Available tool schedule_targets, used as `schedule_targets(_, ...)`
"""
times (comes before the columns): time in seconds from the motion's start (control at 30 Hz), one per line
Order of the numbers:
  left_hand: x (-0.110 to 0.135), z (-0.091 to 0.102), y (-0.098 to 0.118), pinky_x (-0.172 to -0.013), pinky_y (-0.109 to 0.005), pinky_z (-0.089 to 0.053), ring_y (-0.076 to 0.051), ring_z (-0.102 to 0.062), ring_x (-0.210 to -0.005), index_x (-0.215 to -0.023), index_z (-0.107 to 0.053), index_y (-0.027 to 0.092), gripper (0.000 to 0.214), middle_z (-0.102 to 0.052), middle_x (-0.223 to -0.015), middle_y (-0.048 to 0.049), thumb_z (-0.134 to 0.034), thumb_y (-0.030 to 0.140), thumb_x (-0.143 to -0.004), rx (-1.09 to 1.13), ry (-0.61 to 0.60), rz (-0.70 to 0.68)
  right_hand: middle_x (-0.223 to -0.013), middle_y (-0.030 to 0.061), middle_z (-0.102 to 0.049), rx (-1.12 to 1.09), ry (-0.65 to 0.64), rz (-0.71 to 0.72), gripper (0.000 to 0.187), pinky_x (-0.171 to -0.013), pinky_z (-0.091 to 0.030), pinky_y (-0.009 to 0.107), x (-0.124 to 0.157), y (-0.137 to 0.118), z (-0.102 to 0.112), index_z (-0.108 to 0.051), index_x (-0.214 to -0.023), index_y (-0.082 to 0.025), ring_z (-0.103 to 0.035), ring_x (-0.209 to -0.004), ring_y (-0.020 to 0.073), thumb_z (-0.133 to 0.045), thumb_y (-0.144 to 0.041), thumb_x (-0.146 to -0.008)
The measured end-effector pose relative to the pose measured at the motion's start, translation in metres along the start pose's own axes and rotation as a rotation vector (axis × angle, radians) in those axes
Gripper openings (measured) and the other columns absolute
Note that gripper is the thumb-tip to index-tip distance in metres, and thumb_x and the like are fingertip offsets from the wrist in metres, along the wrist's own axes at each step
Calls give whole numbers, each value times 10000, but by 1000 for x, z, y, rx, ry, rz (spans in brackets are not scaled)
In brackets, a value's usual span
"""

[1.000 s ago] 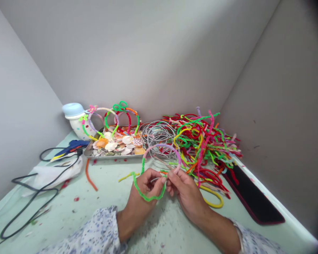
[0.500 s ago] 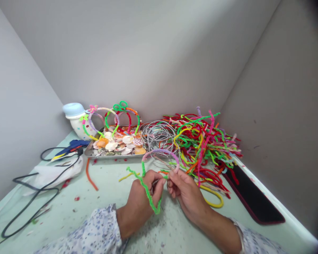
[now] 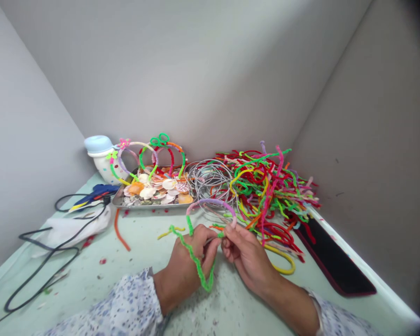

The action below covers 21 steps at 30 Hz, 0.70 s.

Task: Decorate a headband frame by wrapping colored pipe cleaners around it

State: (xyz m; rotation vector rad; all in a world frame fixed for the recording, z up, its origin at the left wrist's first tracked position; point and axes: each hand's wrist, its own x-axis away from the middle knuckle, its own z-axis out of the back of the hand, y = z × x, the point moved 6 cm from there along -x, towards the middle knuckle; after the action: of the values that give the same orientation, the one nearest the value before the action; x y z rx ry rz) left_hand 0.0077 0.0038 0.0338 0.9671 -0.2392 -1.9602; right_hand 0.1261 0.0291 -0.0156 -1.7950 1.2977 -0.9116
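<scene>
Between my hands is a headband (image 3: 213, 201) wrapped in pink, purple and green fuzzy pipe cleaner, its arch standing up behind my fingers. My right hand (image 3: 247, 252) pinches the pale pink end of it. With thumb and forefinger, my left hand (image 3: 192, 259) grips a green pipe cleaner (image 3: 195, 258) close to that same end. The loose part of this green pipe cleaner bends down across the back of my left hand and its tip sticks out to the left. A short stretch of green shows between the fingertips of both hands.
A metal tray (image 3: 150, 206) of seashells stands at the back, with finished headbands (image 3: 140, 144) on it. Coiled wire (image 3: 212, 179) lies beside a heap of pipe cleaners (image 3: 269, 186). Left are a cup (image 3: 105, 158), a blue glue gun (image 3: 98, 192) and its black cord (image 3: 49, 254); right, a black case (image 3: 336, 261).
The loose green pipe cleaner has swung slightly lower and to the right at its bend. My left fingertips have shifted a little to the right; my right hand stays almost still.
</scene>
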Motion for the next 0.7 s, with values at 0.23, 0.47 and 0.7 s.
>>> schedule_targets(0.23, 2, 0, 0, -529, -224, -392, -121, -569, -561, -914, -535, 201, 63, -590, -724, 1, -477, 191, -895, -118, 19, -75, -573, -39, -526, -16, -6, -8, 309, -452, -341, 170, 1, 0, -1, -552, -707, -166, -459, -484, 64, -678, -437, -786)
schedule_targets(0.47, 2, 3, 10, -512, -248, -388, -143, -566, -555, -863, -530, 185, 97, -596, -709, -16, -442, 156, -890, -273, -2, -221, -564, -41, -520, -9, -22, -41, 309, -443, -321, 166, 2, 0, -2, -544, -716, -166, -443, -472, 61, -675, -435, -791)
schedule_targets(0.7, -1, 10, 23, -483, -241, -365, -144, -602, -573, -812, -531, 178, 115, -606, -636, 0, -477, 86, -855, -376, 92, -347, -559, -40, -521, -29, -16, -66, 323, -433, -313, 169, 4, -2, -4, -543, -707, -170, -444, -472, 64, -698, -448, -762)
